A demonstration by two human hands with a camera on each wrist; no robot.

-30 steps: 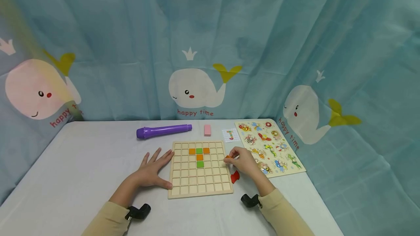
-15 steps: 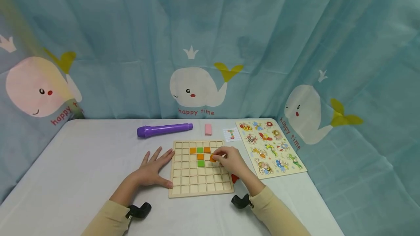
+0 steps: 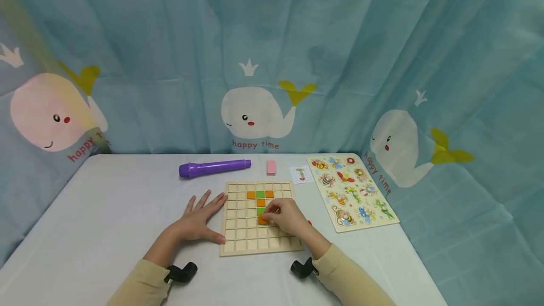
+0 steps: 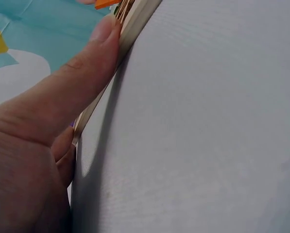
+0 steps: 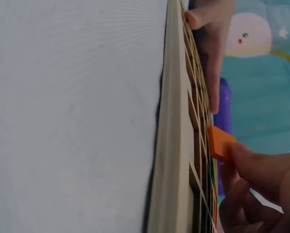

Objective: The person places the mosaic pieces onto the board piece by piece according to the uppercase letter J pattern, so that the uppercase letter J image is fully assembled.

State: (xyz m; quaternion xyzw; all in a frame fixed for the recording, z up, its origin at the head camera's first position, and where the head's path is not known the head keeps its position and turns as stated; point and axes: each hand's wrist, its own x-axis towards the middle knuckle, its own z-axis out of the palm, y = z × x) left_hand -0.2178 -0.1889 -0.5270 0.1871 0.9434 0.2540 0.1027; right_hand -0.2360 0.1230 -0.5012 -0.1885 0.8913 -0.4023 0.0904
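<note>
A wooden grid board (image 3: pixel 240 244) lies on the white table, with orange and green square tiles set in its upper cells: an orange-green-orange row, then an orange tile (image 3: pixel 261 203) and a green tile (image 3: pixel 260 211) below the middle. My right hand (image 3: pixel 286 216) pinches another orange tile (image 5: pixel 221 143) between thumb and fingers, just below the green one; in the right wrist view it stands tilted at the board's surface. My left hand (image 3: pixel 193 223) rests with spread fingers along the board's left edge, and its thumb (image 4: pixel 103 31) touches the rim in the left wrist view.
Behind the board lie a purple toy microphone (image 3: pixel 214 168), a pink block (image 3: pixel 271 167) and a small pattern card (image 3: pixel 301 174). An insect puzzle board (image 3: pixel 352 192) lies at the right. A red piece (image 3: pixel 310 223) is mostly hidden behind the right wrist. Curtains (image 3: pixel 178 60) surround the table.
My right hand has carried the orange tile leftward from the board's right edge to the cell below the green tile. The left hand stays at the board's left edge.
</note>
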